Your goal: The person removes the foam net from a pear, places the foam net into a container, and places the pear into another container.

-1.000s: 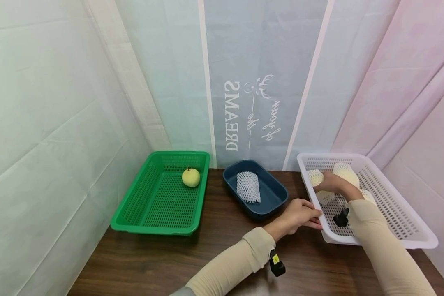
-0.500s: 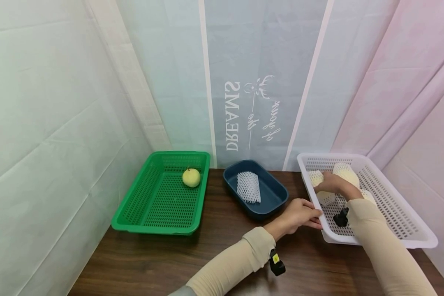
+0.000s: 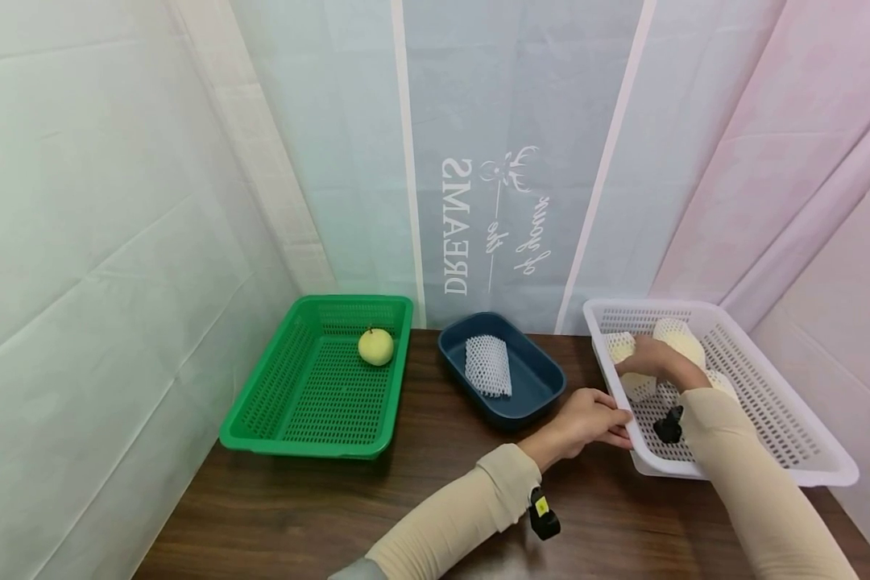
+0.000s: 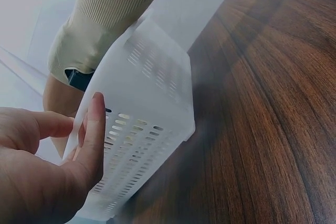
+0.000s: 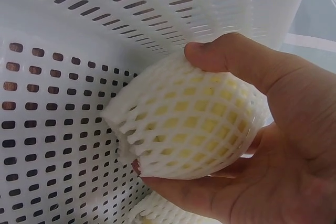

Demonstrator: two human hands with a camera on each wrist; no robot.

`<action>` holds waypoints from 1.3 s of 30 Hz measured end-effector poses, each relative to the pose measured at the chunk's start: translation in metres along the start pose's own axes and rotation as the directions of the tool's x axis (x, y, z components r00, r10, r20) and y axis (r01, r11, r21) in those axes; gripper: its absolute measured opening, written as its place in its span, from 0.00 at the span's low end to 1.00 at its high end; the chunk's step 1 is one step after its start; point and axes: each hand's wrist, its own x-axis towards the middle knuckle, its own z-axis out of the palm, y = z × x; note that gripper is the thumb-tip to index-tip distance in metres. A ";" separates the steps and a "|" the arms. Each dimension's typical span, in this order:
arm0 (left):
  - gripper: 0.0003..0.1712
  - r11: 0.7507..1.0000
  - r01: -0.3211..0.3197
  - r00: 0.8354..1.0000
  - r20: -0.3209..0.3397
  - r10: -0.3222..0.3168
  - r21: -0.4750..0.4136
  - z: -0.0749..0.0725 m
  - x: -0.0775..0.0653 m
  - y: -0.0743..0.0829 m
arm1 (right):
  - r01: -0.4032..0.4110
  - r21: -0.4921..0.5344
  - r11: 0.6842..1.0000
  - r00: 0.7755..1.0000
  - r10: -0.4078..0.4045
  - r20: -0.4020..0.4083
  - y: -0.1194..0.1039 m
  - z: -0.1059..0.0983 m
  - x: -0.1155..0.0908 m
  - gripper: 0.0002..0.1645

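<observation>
Inside the white basket (image 3: 768,387), my right hand (image 3: 656,362) grips a yellow pear in a white foam net (image 5: 194,119). In the right wrist view the thumb lies over its top and the fingers curl beneath it. My left hand (image 3: 587,423) pinches the basket's left rim, thumb inside and fingers against the outer wall (image 4: 142,87). More net-wrapped pears (image 3: 681,346) lie beside the right hand, partly covered by that hand and its forearm.
A green basket (image 3: 387,411) on the left holds one bare pear (image 3: 375,347). Between the baskets stands a dark blue tray (image 3: 536,383) with a foam net sleeve (image 3: 488,366) in it. All stand on a dark wooden table (image 3: 297,515) before a hanging cloth (image 3: 507,97).
</observation>
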 end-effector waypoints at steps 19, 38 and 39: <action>0.02 1.000 0.002 1.000 0.009 -0.002 0.007 0.000 -0.001 -0.001 | 0.022 -0.018 1.000 0.999 -0.022 -0.023 -0.006 -0.006 -0.008 0.70; 0.02 1.000 0.009 1.000 0.017 -0.009 0.013 -0.001 0.000 0.000 | 0.079 -0.098 0.992 0.992 -0.088 -0.087 -0.011 -0.022 -0.030 0.68; 0.02 1.000 0.008 1.000 0.017 -0.009 0.012 -0.001 0.000 0.000 | 0.086 -0.099 0.991 0.991 -0.095 -0.094 -0.011 -0.022 -0.031 0.68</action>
